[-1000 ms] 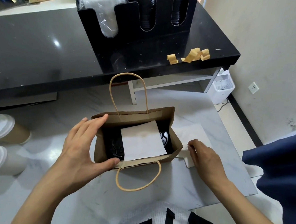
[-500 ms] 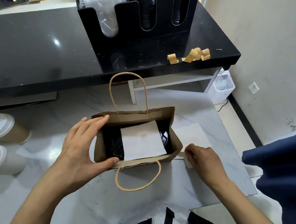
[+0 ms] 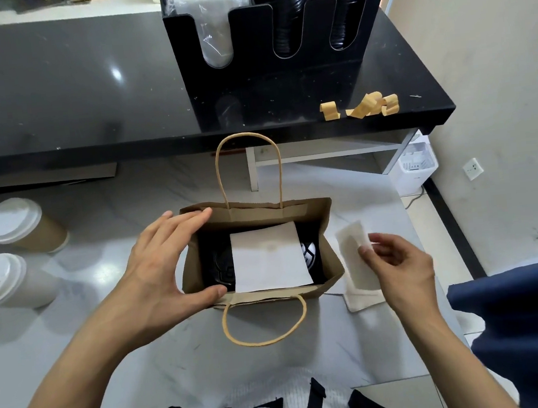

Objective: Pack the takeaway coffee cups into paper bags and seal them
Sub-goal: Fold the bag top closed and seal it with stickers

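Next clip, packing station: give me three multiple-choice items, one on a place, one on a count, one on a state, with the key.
1. Where are the lidded coffee cups that stand outside the bag?
A. left of the paper bag
B. right of it
C. on the black counter

2. How many such cups are there?
A. one
B. two
C. four

3. The paper bag is:
A. sealed
B. lying flat
C. open at the top

Key: 1 A, both stand at the far left; 2 B, two white lids show; 3 C, the left hand holds its mouth open, with a white sheet visible inside.

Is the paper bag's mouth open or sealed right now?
Open. The paper bag stands with its mouth spread; a white sheet and dark lids show inside. The left hand holds its left end.
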`<state>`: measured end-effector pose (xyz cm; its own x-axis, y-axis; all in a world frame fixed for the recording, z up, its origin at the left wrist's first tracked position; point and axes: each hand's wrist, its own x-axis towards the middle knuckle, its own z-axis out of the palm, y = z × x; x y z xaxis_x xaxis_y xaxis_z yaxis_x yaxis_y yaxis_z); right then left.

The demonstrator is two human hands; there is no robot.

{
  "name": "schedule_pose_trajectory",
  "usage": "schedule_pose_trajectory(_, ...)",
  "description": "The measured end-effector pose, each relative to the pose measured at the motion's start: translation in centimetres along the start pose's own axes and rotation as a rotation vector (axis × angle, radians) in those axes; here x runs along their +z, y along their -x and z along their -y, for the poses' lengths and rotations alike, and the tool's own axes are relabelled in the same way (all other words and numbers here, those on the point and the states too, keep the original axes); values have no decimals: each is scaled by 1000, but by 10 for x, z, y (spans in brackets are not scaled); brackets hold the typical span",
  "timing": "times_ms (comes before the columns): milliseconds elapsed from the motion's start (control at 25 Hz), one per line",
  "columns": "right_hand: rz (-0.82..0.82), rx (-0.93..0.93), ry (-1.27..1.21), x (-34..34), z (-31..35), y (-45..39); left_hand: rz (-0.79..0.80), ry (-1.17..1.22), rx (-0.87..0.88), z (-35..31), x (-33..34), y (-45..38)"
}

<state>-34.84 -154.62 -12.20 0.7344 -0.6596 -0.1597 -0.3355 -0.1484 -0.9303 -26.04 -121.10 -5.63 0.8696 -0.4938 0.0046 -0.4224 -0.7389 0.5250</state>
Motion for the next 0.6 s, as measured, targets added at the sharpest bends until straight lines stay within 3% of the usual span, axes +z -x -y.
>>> schedule_pose_trajectory(120,-56,-218,-123,3,50,12,-4,16,-9,0,0,1)
schedule_pose_trajectory(280,1,-746,-24,10,103,37,8,30,-13,-1,-1,0)
schedule_pose_trajectory(480,411,-1277,453,49,111,33,31,29,-18,-2,-2,1)
schedule_pose_trajectory(600,687,-1225,850,71,109,25,23,26,-6,-2,-2,1)
